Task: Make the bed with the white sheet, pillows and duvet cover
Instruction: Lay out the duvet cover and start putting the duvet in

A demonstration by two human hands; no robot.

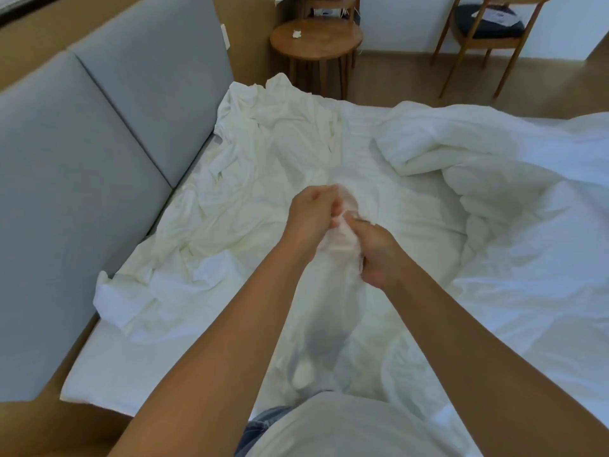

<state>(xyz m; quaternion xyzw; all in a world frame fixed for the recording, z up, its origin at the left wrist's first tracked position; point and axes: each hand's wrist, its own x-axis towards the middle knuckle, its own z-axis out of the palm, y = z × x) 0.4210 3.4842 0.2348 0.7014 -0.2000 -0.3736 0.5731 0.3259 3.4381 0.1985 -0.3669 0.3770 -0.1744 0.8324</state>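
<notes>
My left hand (309,212) and right hand (375,250) met over the middle of the bed (99,374), both with fingers curled into a bunch of white sheet (342,239) gathered up between them. The left grip pinched the upper end of the bunch, the right grip closed round the lower end, and a fold of the cloth hung down between my forearms toward my body. The cloth at the fingertips was blurred, so I could not tell how much of it each hand had taken.

Round the hands the rest of the linen lay crumpled. A rumpled cream-white heap (250,153) spread to the left and far side, reaching up against the grey padded headboard (99,127) and trailing off near the left edge of the mattress. On the right a puffy white duvet (494,166) lay bunched in thick folds, taking up most of that side of the bed.

Beyond the far edge of the bed stood a round wooden bench (316,41) with a small crumpled white scrap (297,34) on its top. Further right, a wooden chair (487,37) stood on the floor with a dark cushion (484,21) on its seat.
</notes>
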